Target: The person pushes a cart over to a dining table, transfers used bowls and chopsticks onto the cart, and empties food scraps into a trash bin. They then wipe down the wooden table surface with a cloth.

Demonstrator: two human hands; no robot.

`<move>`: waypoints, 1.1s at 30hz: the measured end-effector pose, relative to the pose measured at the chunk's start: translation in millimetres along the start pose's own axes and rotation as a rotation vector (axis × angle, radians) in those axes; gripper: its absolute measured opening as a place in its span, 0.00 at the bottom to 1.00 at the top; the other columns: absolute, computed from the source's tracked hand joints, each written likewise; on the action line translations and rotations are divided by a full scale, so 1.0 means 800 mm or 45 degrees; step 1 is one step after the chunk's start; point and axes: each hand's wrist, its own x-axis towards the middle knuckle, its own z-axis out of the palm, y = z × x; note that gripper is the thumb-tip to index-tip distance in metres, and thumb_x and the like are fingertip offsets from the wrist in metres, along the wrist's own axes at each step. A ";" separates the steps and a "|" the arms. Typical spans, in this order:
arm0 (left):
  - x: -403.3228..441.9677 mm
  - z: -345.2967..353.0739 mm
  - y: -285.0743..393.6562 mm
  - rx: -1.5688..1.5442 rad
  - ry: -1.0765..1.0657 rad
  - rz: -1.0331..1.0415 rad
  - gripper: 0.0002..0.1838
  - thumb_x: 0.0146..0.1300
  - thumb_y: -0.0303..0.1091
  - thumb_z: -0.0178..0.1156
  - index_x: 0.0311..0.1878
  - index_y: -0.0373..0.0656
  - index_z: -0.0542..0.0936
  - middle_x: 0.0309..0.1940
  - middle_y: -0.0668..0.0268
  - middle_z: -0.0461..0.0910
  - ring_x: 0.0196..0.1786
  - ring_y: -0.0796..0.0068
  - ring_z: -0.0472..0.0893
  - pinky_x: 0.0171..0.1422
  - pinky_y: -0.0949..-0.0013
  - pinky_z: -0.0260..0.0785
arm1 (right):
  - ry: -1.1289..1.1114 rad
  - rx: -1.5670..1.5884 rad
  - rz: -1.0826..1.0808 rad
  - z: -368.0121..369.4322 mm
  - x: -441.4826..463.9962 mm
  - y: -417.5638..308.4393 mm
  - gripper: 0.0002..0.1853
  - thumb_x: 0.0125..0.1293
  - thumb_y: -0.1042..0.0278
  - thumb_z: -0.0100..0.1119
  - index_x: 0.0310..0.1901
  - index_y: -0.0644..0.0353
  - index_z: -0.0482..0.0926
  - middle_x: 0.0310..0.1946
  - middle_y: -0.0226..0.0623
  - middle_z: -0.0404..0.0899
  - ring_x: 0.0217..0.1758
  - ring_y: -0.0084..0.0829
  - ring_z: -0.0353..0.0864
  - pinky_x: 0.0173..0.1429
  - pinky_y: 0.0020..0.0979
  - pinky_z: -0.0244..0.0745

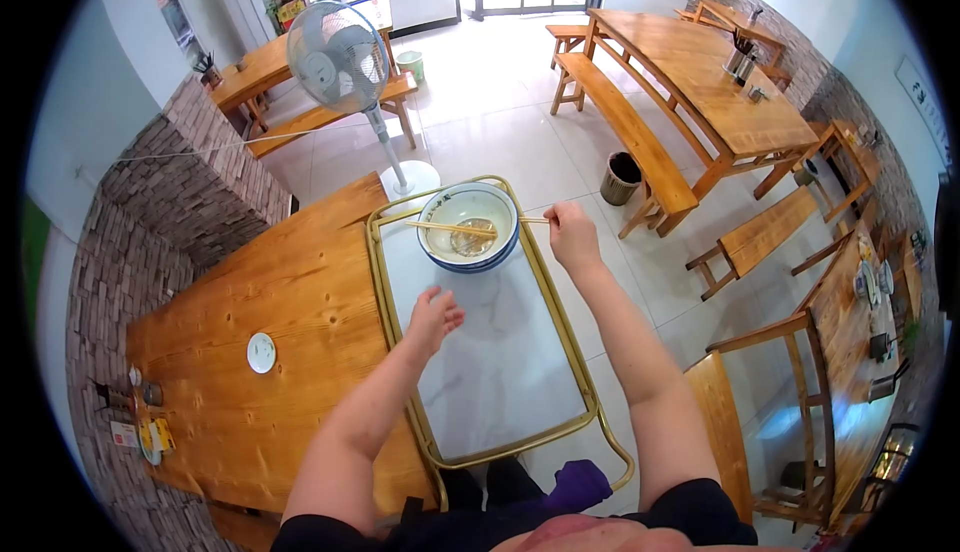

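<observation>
On the far end of a gold-railed cart with a white marble-look top sits a stack of bowls, white inside with blue on the outside. A pair of wooden chopsticks lies across the top bowl, which has some clear liquid at its bottom. Just right of the bowls, my right hand pinches the end of a light wooden chopstick. My left hand hovers over the cart top, nearer to me than the bowls, fingers apart and holding nothing.
A wooden table adjoins the cart on the left, bearing a small white plate. A standing fan rises beyond it. Past the cart are a waste bin, a long bench and another table. Dishes stand on a right-hand table.
</observation>
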 end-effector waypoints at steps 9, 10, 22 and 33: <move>-0.123 -0.064 -0.068 -0.103 0.043 -0.124 0.20 0.69 0.32 0.51 0.62 0.38 0.65 0.44 0.59 0.73 0.44 0.67 0.78 0.50 0.65 0.76 | -0.334 -0.301 -0.270 -0.023 0.057 -0.010 0.10 0.56 0.82 0.49 0.37 0.58 0.78 0.39 0.45 0.78 0.42 0.48 0.80 0.46 0.44 0.76; -0.135 -0.072 -0.075 -0.119 0.066 -0.141 0.20 0.69 0.32 0.51 0.61 0.38 0.65 0.44 0.59 0.73 0.43 0.67 0.78 0.50 0.65 0.76 | -0.333 -0.329 -0.223 -0.028 0.066 -0.009 0.11 0.56 0.82 0.49 0.37 0.58 0.78 0.38 0.46 0.78 0.43 0.49 0.79 0.47 0.44 0.75; -0.238 -0.111 -0.164 -0.233 0.191 -0.266 0.19 0.68 0.34 0.53 0.59 0.38 0.70 0.42 0.59 0.76 0.43 0.69 0.79 0.47 0.68 0.76 | -0.479 -0.702 -0.824 -0.027 0.065 -0.129 0.02 0.62 0.75 0.50 0.34 0.59 0.74 0.36 0.41 0.73 0.39 0.42 0.78 0.41 0.39 0.75; -0.274 -0.162 -0.195 0.013 0.173 0.008 0.16 0.68 0.35 0.54 0.56 0.38 0.72 0.34 0.66 0.77 0.31 0.79 0.79 0.33 0.74 0.73 | -0.711 -0.665 -1.167 0.183 -0.019 -0.156 0.04 0.60 0.69 0.53 0.32 0.54 0.78 0.33 0.36 0.75 0.41 0.37 0.79 0.41 0.36 0.78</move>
